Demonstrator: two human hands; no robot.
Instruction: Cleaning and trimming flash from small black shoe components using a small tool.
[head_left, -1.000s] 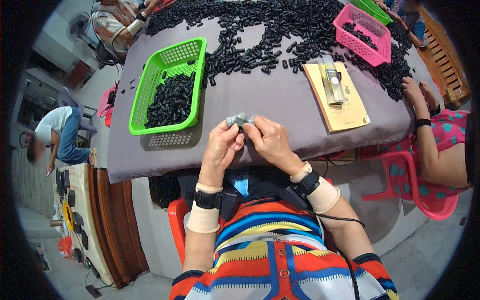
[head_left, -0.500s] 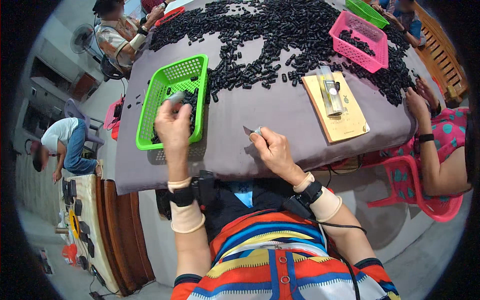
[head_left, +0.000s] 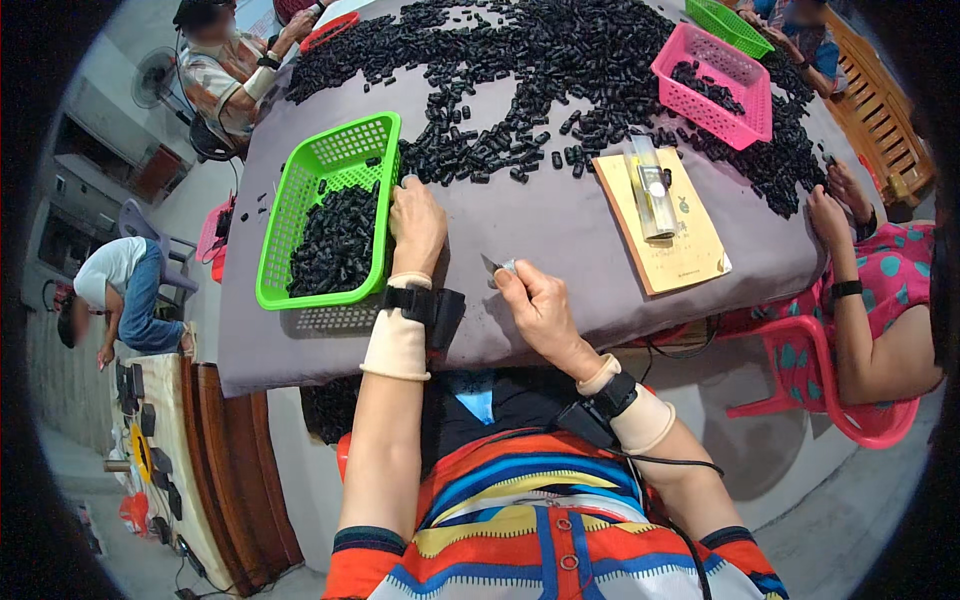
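Note:
My right hand point(head_left: 540, 310) is closed around a small knife point(head_left: 491, 266), its short pointed blade sticking out toward the left above the cloth. A grey covering shows on a digit beside the blade. My left hand point(head_left: 418, 225) is just right of the green basket point(head_left: 392, 215), at the near edge of the heap of small black cylindrical pieces point(head_left: 490, 140). Its fingers are curled, with a grey cover on one tip; whatever they pinch is hidden by the hand. Black pieces point(head_left: 330, 245) of the same kind fill much of the green basket.
On the grey cloth point(head_left: 470, 330) to the right lies a tan notebook point(head_left: 690, 245) with a clear plastic case point(head_left: 652, 190) on it. A pink basket point(head_left: 755, 100) stands in the heap. Other people work around the table, one beside a red chair point(head_left: 830, 370).
My left hand has moved from over the green basket to the right, down by the heap's edge. My right hand keeps the knife nearly where it was. The view has shifted slightly.

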